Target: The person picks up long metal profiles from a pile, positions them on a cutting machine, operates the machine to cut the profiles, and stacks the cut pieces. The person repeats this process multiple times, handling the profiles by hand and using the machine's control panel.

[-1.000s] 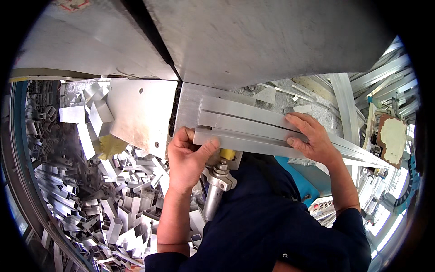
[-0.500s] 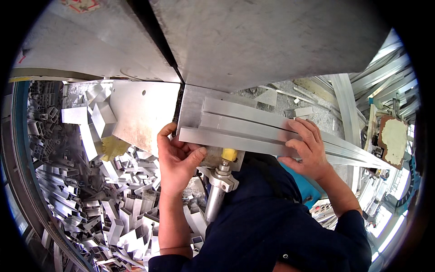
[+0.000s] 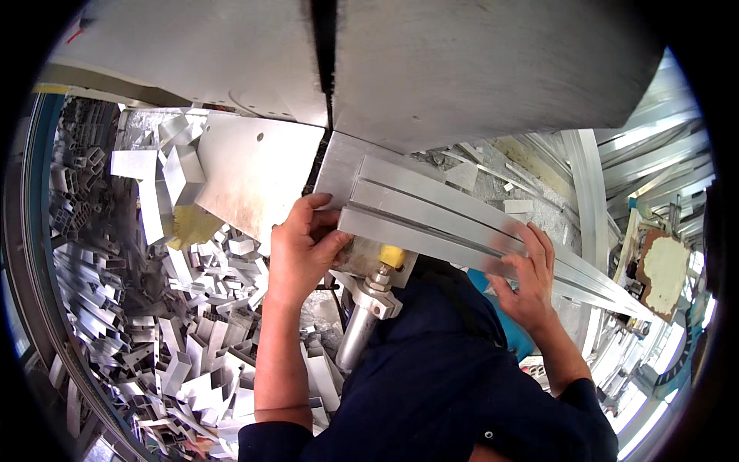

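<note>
Three long silver aluminium bars lie side by side on a metal plate: the far bar [image 3: 408,179], the middle bar [image 3: 416,206] and the near bar [image 3: 408,231]. The near bar's left end sticks out slightly past the others. My left hand [image 3: 296,250] is closed at that end, curled fingers and thumb against it. Further right, my right hand [image 3: 527,281] lies over the bars with its fingers apart and its thumb off the near edge; its fingertips are blurred. Below the near bar sits a metal clamp cylinder [image 3: 362,331] with a yellow tip [image 3: 392,256].
Large grey machine covers [image 3: 485,69] hang over the far side, split by a dark gap. A bare metal plate [image 3: 258,169] lies left of the bars. Heaped aluminium offcuts [image 3: 208,354] fill the lower left. More long profiles [image 3: 654,154] stand at the far right.
The near bar has slid right along the other two, so its left end protrudes less. My left hand has followed that end. The whole view has shifted a little.
</note>
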Demonstrator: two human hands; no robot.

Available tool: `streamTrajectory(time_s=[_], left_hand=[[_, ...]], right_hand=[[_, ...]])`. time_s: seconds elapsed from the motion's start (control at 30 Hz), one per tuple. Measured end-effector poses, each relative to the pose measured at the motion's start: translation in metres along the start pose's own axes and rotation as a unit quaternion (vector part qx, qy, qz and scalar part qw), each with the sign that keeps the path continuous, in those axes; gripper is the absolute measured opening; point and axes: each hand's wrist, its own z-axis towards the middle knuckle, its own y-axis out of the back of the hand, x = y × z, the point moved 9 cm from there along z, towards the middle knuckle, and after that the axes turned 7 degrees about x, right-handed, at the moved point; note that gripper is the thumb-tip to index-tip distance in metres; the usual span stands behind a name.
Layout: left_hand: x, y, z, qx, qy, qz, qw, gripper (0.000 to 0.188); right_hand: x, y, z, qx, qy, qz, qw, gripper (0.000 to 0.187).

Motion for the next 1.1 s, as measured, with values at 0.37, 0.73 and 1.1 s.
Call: streamTrajectory(time_s=[0.37, 0.73, 1.1], left_hand=[[0.009, -0.013, -0.026, -0.125, -0.062, -0.13, 0.982, 0.05], [0.008, -0.016, -0.026, -0.103, -0.071, -0.157, 0.98, 0.041], [-0.007, -0.014, -0.029, -0.147, -0.155, -0.037, 0.976, 0.027]], right_hand=[[-0.004, -0.008, -0.007, -0.007, 0.012, 0.01, 1.0, 0.038], [-0.006, -0.011, -0.013, -0.013, 0.006, 0.031, 0.999, 0.038], [-0.004, -0.008, -0.009, -0.013, 0.032, 0.012, 0.999, 0.036]])
